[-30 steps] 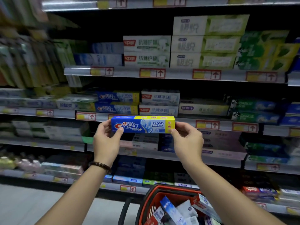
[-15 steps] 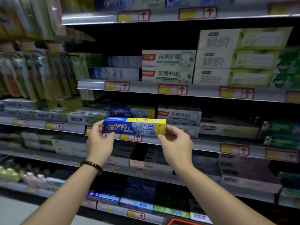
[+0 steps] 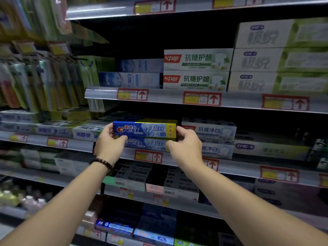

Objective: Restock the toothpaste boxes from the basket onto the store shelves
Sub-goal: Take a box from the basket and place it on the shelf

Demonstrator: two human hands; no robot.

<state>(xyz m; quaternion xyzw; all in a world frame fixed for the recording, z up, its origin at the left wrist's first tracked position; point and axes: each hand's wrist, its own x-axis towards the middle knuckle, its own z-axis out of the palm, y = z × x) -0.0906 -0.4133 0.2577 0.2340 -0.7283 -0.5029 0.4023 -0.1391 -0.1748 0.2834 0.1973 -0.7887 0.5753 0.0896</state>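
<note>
1. The person's left hand (image 3: 111,142) curls its fingers round the left end of a long blue-and-yellow cardboard Crest toothpaste box (image 3: 144,129). The right hand (image 3: 186,145) pinches the yellow right end between thumb and fingers. Both hands are closed on this one box.
2. The box is held level with its printed face outward, just above a matching blue Crest box (image 3: 150,143). That box lies at the front of the grey metal middle shelf (image 3: 239,167). Whether the two boxes already touch cannot be told, and the basket is out of view.
3. The step in hand appears to be stacking the held box on its twin.
4. To do it well, the long edge should stay parallel to the shelf lip. The box should come down flat so it lands square on the lower one, logo facing out and fronts flush.
5. The slot looks tight. A white toothpaste box with a red logo (image 3: 209,130) sits just beside it on the right, and a white-and-green box (image 3: 87,134) is near on the left. Fingers wrapped over the ends may catch these neighbours, so they are best shifted to the front face before the box settles.
6. A hard push could skew the lower box or drive it backward. A light, even press should line the pair up over the red-framed price label (image 3: 148,156).
</note>
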